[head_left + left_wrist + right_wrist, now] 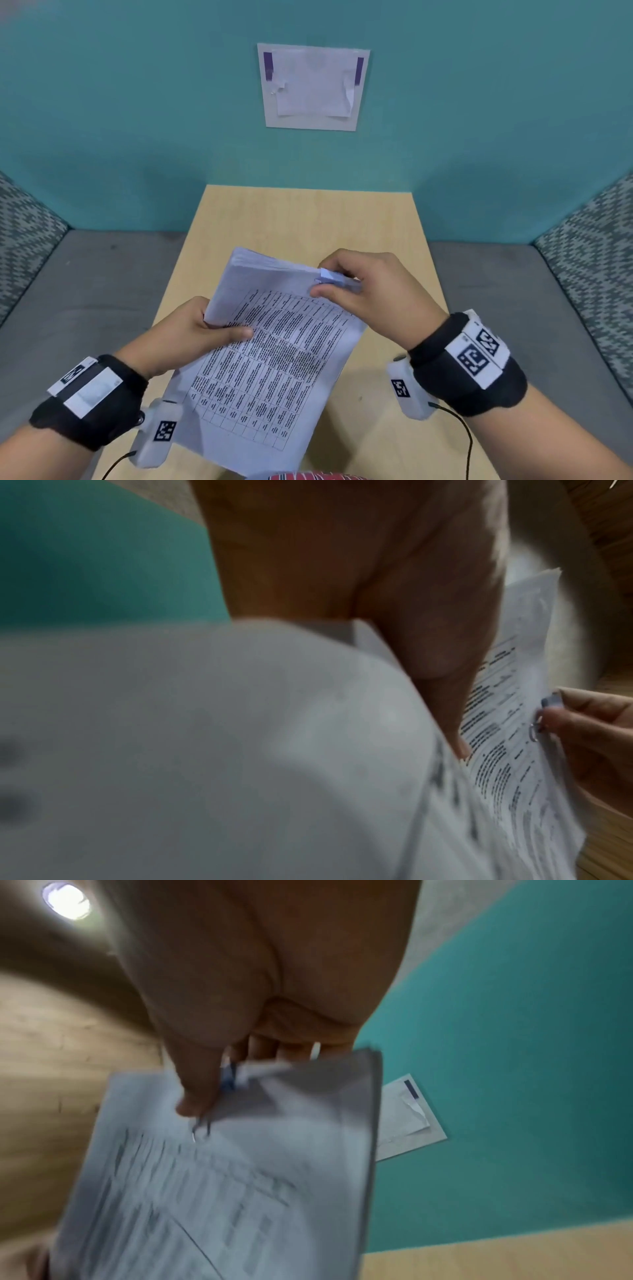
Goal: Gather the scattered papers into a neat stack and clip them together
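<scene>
Your left hand point(191, 329) grips the paper stack point(270, 363) at its left edge in the centre of the frame, thumb lying on the printed table, above the wooden table point(308, 212). Your right hand point(370, 291) pinches a binder clip point(334, 279) against the stack's upper right edge. The print is too blurred to read.

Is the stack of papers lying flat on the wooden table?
No, both the left hand and right hand hold the stack of papers up, tilted above the wooden table.
</scene>
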